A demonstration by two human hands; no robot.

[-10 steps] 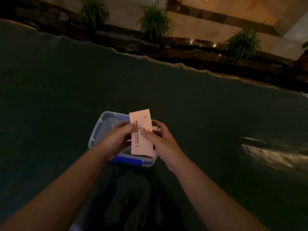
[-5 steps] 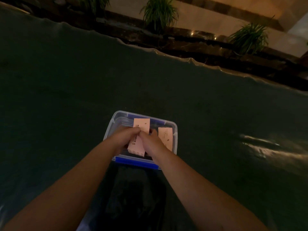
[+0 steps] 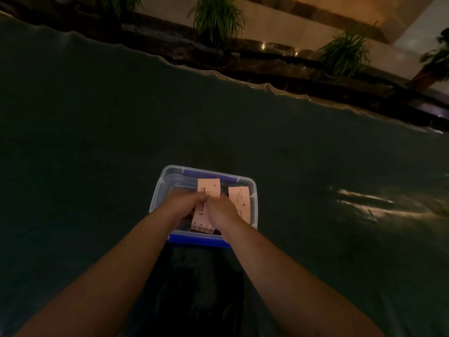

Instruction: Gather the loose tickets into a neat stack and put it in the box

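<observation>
A wide table (image 3: pixel 121 142), covered in a dark green cloth, fills most of the view, and potted plants (image 3: pixel 216 18) are seen along a ledge behind it. A clear plastic box (image 3: pixel 252 190) with a blue near edge is set on the cloth close to the person. Both forearms are reached over its near wall. A second ago a pale pink ticket stack (image 3: pixel 206 193) was held up above the rim; it has since been lowered inside the box, toward the left. It is pinched at its middle between the left hand (image 3: pixel 181 203) and the right hand (image 3: pixel 222 210), the fingers of both closed on it. A second ticket bundle (image 3: pixel 239 203) lies beside it, by the right wall. The placing step is judged nearly done; only the release remains.
</observation>
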